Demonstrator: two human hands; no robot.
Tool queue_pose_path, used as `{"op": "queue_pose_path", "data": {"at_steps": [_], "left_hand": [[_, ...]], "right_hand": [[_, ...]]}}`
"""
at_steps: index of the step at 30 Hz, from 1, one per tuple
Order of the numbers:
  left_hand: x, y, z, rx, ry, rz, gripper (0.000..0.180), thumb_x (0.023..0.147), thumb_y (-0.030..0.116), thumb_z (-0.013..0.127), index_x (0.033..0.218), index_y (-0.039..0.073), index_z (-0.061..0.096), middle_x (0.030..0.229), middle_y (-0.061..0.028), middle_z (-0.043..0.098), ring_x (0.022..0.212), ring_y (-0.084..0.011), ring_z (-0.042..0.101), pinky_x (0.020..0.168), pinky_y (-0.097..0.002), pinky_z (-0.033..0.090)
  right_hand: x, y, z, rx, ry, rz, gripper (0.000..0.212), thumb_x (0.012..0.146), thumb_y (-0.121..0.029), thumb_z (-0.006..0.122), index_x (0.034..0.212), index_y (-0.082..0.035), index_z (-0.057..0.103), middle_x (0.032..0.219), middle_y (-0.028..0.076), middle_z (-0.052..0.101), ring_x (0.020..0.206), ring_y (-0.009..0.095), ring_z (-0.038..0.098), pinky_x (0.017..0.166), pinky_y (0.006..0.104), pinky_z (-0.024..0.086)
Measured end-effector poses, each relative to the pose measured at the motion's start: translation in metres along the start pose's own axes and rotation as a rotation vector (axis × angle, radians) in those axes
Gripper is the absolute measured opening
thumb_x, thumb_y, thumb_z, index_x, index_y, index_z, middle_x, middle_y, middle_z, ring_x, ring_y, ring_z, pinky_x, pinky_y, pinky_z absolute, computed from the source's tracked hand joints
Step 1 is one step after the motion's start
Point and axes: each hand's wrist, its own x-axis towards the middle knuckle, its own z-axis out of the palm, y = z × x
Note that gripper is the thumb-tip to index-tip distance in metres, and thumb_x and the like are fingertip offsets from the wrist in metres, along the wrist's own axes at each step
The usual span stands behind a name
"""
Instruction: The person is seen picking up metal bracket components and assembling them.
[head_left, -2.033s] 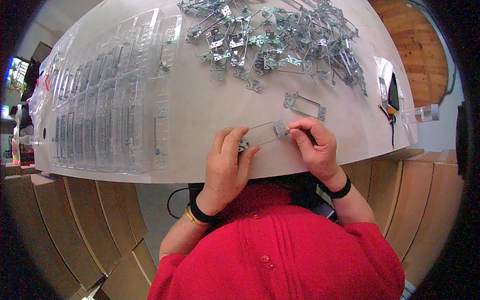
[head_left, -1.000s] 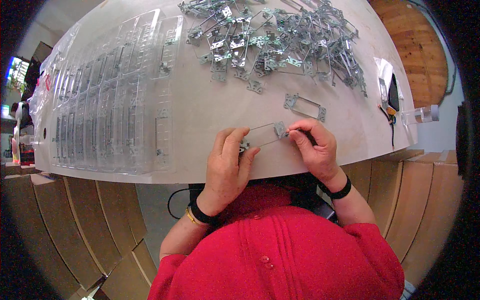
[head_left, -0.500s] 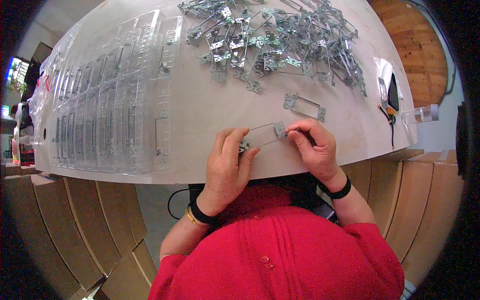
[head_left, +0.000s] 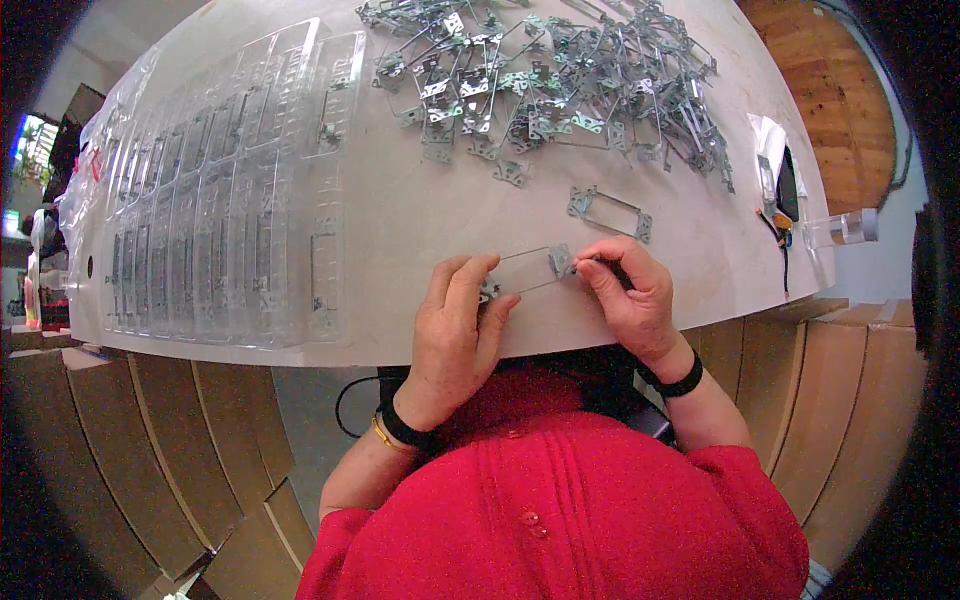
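Note:
Near the front edge of the table, my left hand [head_left: 453,325] is closed on the left end of a thin metal bracket frame [head_left: 537,290], two long wires joining two pierced end plates. Its fingers cover most of that end plate. At the frame's right end my right hand [head_left: 637,300] is in a pinch, thumb against forefinger, right beside the end plate. Something small and dark shows at these fingertips, too small to name. Just beyond my right hand a second bracket frame [head_left: 643,226] lies flat on the table.
A big heap of metal bracket frames [head_left: 545,100] covers the far side of the table [head_left: 400,220]. Clear plastic trays [head_left: 215,335] at the left hold frames in their slots. A dark phone-like object [head_left: 787,185] and a clear bottle [head_left: 850,228] lie at the right edge. Cardboard boxes [head_left: 135,430] stand below.
The right fingertips and the right end of the frame have shifted very slightly to the right. My left hand keeps its hold; the rest looks the same.

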Motion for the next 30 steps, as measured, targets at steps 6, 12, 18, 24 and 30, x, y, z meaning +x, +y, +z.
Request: {"op": "queue_pose_path", "data": {"at_steps": [6, 12, 18, 24, 30], "left_hand": [[0.0006, 0.0001, -0.0003, 0.012, 0.0, 0.01, 0.041, 0.086, 0.006, 0.075, 0.124, 0.0, 0.061, 0.112, -0.0191, 0.063, 0.095, -0.0336, 0.062, 0.08, -0.0388, 0.053], [0.0009, 0.0003, 0.0001, 0.013, -0.003, 0.013, 0.041, 0.086, 0.005, 0.075, 0.124, 0.0, 0.061, 0.112, -0.0194, 0.063, 0.095, -0.0343, 0.062, 0.08, -0.0393, 0.053], [0.0006, 0.0004, 0.0007, 0.004, 0.008, 0.01, 0.042, 0.086, 0.004, 0.075, 0.125, 0.0, 0.061, 0.112, -0.0198, 0.062, 0.095, -0.0344, 0.062, 0.081, -0.0387, 0.053], [0.0007, -0.0028, 0.0021, 0.001, 0.03, 0.049, 0.046, 0.086, 0.004, 0.075, 0.128, 0.0, 0.058, 0.111, -0.0197, 0.062, 0.094, -0.0339, 0.062, 0.081, -0.0389, 0.053], [-0.0007, -0.0022, 0.0018, 0.006, 0.035, 0.034, 0.048, 0.085, 0.004, 0.076, 0.129, 0.0, 0.056, 0.111, -0.0191, 0.062, 0.094, -0.0332, 0.062, 0.081, -0.0386, 0.053]], "right_hand": [[-0.0001, -0.0007, -0.0013, 0.006, -0.005, 0.009, 0.009, 0.093, -0.008, 0.073, 0.101, -0.007, 0.069, 0.086, 0.008, 0.069, 0.079, 0.019, 0.067, 0.071, 0.0302, 0.052], [0.001, -0.0009, -0.0002, 0.004, 0.009, -0.004, 0.009, 0.093, -0.007, 0.071, 0.102, -0.007, 0.068, 0.085, 0.008, 0.069, 0.077, 0.019, 0.066, 0.07, 0.0304, 0.052], [-0.0003, -0.0022, -0.0008, 0.022, 0.0, 0.055, 0.008, 0.094, -0.007, 0.072, 0.101, -0.007, 0.068, 0.085, 0.008, 0.069, 0.077, 0.019, 0.066, 0.07, 0.0305, 0.052], [-0.0004, -0.0002, -0.0007, 0.016, -0.001, 0.024, 0.008, 0.094, -0.008, 0.071, 0.101, -0.007, 0.067, 0.083, 0.007, 0.068, 0.075, 0.017, 0.065, 0.068, 0.0298, 0.051], [-0.0024, -0.0025, 0.0008, 0.086, 0.026, 0.055, 0.007, 0.098, -0.009, 0.068, 0.105, -0.007, 0.067, 0.082, 0.003, 0.067, 0.073, 0.011, 0.064, 0.066, 0.0265, 0.051]]}}
